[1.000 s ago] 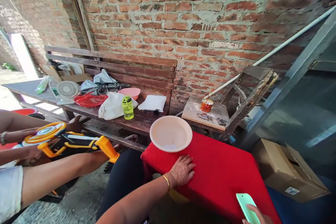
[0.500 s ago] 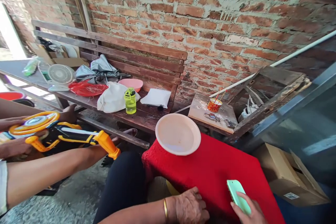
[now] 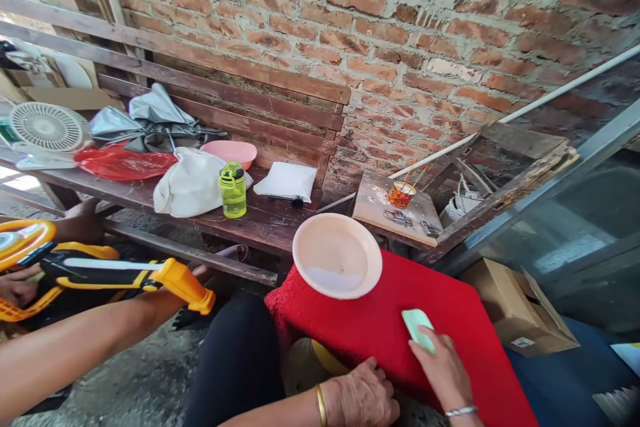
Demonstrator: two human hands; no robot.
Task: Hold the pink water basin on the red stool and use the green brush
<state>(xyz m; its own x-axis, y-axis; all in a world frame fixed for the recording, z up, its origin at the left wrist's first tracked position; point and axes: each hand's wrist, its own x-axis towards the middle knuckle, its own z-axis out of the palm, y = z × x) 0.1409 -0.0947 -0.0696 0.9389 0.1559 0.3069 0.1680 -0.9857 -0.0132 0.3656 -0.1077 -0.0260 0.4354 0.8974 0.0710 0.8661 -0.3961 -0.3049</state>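
Observation:
My right hand [image 3: 443,367], with a silver bracelet at the wrist, grips a mint-green scrub brush [image 3: 418,328] just over the red cloth [image 3: 450,310]. My left hand [image 3: 367,392], wearing a gold bangle, lies with curled fingers at the near edge of that cloth; nothing shows in it. Beyond both hands, a pale pink basin [image 3: 337,257] holding shallow water stands on the cloth's far left part. The underside of the brush faces away or down and is hidden.
A wooden bench [image 3: 240,225] bears a green water bottle [image 3: 233,190], a white cloth bag [image 3: 187,183] and a fan [image 3: 49,127]. At left, another person's arm [image 3: 100,340] is beside a yellow-black toy [image 3: 185,285]. A cardboard box [image 3: 515,307] sits right of the table.
My right hand has moved left and further in over the cloth with the scrub brush. My left hand stays about where it was. The view has shifted right.

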